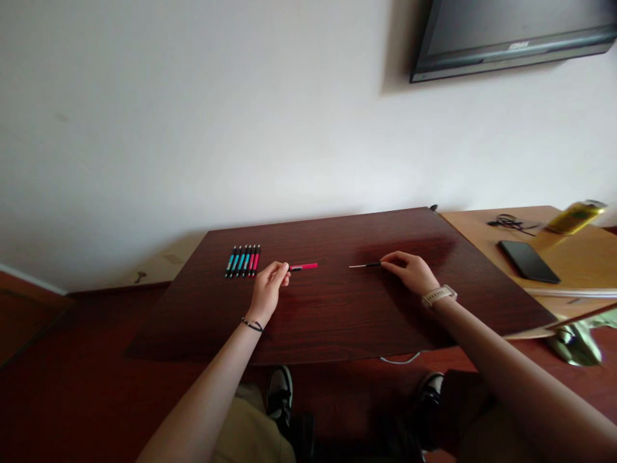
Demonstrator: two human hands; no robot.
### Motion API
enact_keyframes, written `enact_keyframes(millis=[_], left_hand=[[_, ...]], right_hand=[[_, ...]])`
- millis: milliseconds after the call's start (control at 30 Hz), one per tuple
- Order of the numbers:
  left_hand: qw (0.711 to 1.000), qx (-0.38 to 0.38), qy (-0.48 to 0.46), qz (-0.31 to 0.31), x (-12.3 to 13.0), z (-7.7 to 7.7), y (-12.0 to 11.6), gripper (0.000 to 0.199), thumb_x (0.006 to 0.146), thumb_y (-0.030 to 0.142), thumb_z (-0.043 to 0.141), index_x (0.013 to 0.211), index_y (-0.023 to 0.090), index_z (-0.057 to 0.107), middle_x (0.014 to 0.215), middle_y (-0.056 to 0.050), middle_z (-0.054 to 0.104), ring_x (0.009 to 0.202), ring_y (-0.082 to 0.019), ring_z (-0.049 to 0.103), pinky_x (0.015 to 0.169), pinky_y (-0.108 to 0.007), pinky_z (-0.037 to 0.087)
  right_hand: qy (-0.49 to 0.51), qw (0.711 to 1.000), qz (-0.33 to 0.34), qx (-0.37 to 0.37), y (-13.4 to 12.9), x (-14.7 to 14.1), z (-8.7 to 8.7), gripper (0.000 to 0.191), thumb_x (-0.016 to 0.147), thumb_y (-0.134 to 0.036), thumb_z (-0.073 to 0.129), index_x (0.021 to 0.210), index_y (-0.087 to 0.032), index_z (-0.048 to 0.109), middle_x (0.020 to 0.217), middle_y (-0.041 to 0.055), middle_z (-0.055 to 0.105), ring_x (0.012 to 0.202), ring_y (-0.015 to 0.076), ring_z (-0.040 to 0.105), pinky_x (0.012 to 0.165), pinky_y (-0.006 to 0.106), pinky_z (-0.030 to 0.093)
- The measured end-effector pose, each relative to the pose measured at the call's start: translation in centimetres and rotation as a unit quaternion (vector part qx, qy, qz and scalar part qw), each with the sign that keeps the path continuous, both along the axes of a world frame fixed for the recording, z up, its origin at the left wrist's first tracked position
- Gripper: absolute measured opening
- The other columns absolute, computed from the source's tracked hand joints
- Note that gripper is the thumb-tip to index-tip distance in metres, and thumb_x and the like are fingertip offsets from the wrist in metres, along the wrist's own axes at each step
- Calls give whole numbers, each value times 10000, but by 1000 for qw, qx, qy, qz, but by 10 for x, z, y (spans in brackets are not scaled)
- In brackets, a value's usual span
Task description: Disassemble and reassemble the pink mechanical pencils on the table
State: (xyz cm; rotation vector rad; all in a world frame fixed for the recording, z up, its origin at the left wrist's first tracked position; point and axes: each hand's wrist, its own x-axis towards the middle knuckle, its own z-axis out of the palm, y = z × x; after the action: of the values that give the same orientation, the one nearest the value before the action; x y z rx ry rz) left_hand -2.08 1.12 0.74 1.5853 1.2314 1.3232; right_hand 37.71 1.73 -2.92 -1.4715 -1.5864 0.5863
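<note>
Between the thumb and fingers of my left hand [270,286] is a pink pen barrel [307,265], its free end pointing right. My right hand [409,269] pinches the black front section of a pen [373,264]. From that section a thin, pale refill [357,266] sticks out to the left, toward the barrel. A gap separates the two pieces, which are held just over the dark wooden table [318,328]. Left of my left hand lies a neat row of several pens [243,261], blue ones and pink ones, side by side.
A lighter wooden table [486,238] adjoins on the right. On it are a black phone [529,261], a dark coiled cable [511,222] and a yellow can [573,217] on its side. A television [515,45] hangs on the wall. A white cable [401,360] dangles below the front edge.
</note>
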Motion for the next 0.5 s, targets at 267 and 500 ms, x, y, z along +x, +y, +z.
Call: enact_keyframes(millis=[267,500], left_hand=[[1000,7,-1,-15,12,2,1,393,972,528,628,788,182,653,734,-14,632,678,-143,584,662,-258,473],[999,6,14,-34,19,1,3,357,975,512,629,826,190,661,776,-17,645,711,-155,598,686,-267,483]], right_hand=[[-83,996,-24,27,0,-6,0,207,822,-380,744,986,-265,799,963,75,778,859,275,704,860,449,550],[302,944,98,-94,-30,-49,31,423,899,-535,721,1220,-260,718,1272,111,743,1215,304,679,1094,484,517]])
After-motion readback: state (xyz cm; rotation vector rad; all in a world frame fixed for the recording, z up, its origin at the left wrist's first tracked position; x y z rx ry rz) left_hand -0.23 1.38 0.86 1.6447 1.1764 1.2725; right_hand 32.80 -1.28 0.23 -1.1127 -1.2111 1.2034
